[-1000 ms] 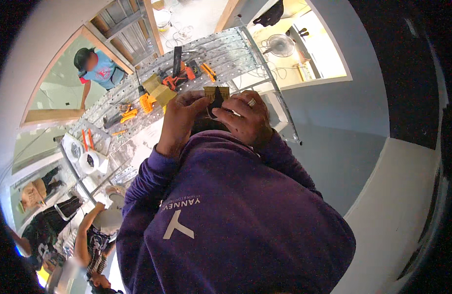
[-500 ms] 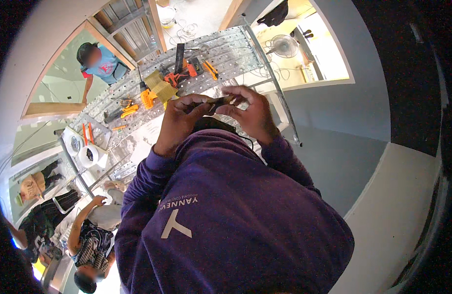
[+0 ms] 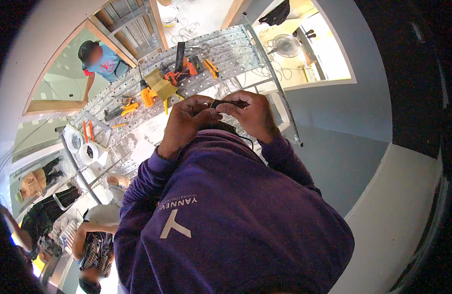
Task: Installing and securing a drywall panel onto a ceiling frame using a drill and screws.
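We hold a short dark cable piece (image 3: 230, 103) pinched between both hands, left hand (image 3: 189, 117) and right hand (image 3: 255, 115), above the perforated metal counter (image 3: 226, 51), seemingly working its end, which probably calls for steady fingertips.

Construction site, perforated metal scaffold platform (image 3: 226, 49), orange tools (image 3: 148, 96), bare drywall

Left hand (image 3: 189, 117) and right hand (image 3: 253, 115) raised together — fingertips pinched, grip closed, purple-sleeved forearms bent inward.
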`<state>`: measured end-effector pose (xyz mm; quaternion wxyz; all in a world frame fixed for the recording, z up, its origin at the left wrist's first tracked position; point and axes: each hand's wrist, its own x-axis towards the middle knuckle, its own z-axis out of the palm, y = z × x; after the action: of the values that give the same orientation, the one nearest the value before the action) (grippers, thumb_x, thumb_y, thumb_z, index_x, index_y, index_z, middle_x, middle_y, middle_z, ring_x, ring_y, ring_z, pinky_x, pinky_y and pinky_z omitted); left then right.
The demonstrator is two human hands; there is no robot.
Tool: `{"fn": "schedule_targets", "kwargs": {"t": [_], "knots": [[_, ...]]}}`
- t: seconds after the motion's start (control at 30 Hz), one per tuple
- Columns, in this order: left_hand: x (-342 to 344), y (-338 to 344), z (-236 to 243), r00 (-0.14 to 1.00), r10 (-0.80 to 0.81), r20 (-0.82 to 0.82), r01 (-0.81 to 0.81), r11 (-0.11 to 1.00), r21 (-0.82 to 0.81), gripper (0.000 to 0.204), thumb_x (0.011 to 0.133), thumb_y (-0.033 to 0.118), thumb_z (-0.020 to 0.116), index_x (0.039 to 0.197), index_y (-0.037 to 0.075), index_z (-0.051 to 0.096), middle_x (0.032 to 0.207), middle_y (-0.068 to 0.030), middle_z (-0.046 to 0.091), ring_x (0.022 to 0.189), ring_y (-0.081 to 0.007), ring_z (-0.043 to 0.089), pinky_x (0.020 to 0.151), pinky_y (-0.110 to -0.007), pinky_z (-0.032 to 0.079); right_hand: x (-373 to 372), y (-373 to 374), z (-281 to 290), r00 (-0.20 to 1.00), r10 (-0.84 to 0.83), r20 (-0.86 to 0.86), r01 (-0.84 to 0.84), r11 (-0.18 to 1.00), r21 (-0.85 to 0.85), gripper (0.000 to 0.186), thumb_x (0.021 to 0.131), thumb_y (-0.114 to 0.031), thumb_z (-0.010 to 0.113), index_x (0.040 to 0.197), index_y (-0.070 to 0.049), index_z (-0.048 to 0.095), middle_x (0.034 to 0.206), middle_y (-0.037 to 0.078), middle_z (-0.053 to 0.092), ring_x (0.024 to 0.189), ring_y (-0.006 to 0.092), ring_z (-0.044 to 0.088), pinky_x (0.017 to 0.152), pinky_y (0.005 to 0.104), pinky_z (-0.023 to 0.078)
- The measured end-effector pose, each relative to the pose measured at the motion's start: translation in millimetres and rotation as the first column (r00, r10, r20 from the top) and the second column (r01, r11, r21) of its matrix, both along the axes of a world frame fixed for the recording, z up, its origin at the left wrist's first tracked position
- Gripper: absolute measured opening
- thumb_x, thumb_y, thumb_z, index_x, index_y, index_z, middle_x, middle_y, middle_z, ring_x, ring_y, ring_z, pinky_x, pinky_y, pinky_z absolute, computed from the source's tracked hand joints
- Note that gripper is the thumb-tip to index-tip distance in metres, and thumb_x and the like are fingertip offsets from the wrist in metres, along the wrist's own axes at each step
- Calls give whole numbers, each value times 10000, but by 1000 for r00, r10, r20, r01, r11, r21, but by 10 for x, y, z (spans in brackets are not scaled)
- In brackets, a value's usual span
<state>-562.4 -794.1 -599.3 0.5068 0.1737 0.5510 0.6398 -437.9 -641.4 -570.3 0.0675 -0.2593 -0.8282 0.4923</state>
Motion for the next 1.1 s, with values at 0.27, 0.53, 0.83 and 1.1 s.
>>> {"fn": "schedule_targets", "kwargs": {"t": [0.27,0.53,0.83,1.1], "knots": [[67,134,-92,998,37,-55,-35,999,28,172,961,40,621,1084,-79,597,988,-141,707,883,-205,720,777,-312,606,126,171,-248,990,5,-144,-19,995,-94,369,866,-198,795,1128,35,681,935,86,730,785,109,658,700,259,537],[302,438,-151,985,142,100,-145,989,33,171,969,37,605,1098,-74,596,978,-140,710,861,-213,727,765,-321,616,243,497,-133,1000,-28,3,28,972,-235,336,889,-271,768,1012,36,710,860,119,734,755,126,701,680,266,569],[629,969,-398,984,181,1,-181,984,7,153,967,39,609,1079,-62,586,966,-133,709,835,-197,721,752,-308,603,418,945,-260,993,-117,14,116,949,-292,196,927,-157,718,961,35,695,725,48,675,589,70,591,530,245,479],[731,1218,-278,962,-236,-135,225,970,-91,156,955,128,650,964,-27,669,901,-71,703,762,-91,614,654,-264,507,937,1247,-295,993,-4,-121,-2,999,-45,166,910,-185,722,936,-22,731,823,56,716,725,103,639,675,291,520]]}}
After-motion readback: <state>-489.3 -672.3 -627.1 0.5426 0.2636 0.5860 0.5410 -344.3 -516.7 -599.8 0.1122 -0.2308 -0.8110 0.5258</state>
